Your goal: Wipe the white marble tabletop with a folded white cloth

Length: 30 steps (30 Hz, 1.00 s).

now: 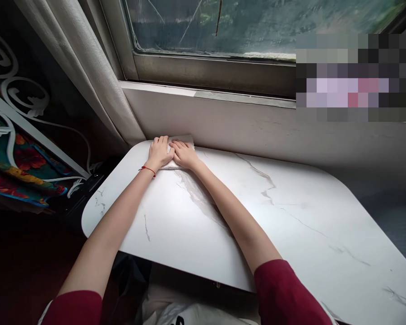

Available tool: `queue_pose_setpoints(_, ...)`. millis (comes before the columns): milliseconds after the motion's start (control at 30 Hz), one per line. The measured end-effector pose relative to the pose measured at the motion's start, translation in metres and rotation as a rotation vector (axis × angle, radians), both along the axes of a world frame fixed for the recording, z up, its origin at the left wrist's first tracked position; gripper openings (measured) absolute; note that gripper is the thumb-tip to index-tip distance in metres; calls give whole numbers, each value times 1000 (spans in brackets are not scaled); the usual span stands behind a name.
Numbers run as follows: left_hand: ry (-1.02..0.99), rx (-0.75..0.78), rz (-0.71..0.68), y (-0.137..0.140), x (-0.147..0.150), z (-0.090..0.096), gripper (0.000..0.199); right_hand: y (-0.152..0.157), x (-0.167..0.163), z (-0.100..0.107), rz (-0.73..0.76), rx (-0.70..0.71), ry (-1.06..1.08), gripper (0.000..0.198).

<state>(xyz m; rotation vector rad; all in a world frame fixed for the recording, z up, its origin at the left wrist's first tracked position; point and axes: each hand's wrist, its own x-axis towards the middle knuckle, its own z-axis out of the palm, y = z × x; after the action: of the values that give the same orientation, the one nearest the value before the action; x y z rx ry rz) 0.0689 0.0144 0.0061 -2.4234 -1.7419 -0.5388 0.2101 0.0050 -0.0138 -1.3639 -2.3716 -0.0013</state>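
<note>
Seen from the head camera, a person in dark red sleeves (284, 289) reaches both arms across a white, marble-veined table (311, 216), hands side by side on a pale cloth (186, 139). The cloth lies at the table's far edge, toward its left end and close against the wall (230, 126), mostly covered by the hands.

The left hand (159, 151), a thin red bracelet (148, 170) at its wrist, rests palm down, fingers laid out straight toward the wall. The right hand (185, 154) lies flat just beside it, its fingers slanting to the upper left. The thumbs come together between them, and both hands sit spread on top of the cloth rather than closed around it; their palms are hidden.

Behind the table, a metal-framed window (243, 31) stands above a narrow sill (162, 89), with a pale curtain (77, 58) falling at its left to near the table's corner. Farther left, white scrollwork (25, 97) curls over a bright floral fabric (30, 153). Pale material (196, 313) shows below the near edge, and a patch at upper right is blurred out.
</note>
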Motion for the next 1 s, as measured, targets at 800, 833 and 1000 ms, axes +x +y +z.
queue_pose_setpoints(800,90,-65,-294,-195,-31,5,55,-212,27,1,253,60,55,52)
queue_pose_setpoints(833,78,-71,-302,-205,-31,3,57,-226,28,2,249,48,56,52)
queue_pose_setpoints(1000,60,-128,-369,-235,-26,6,61,-278,33,5,161,5,40,58)
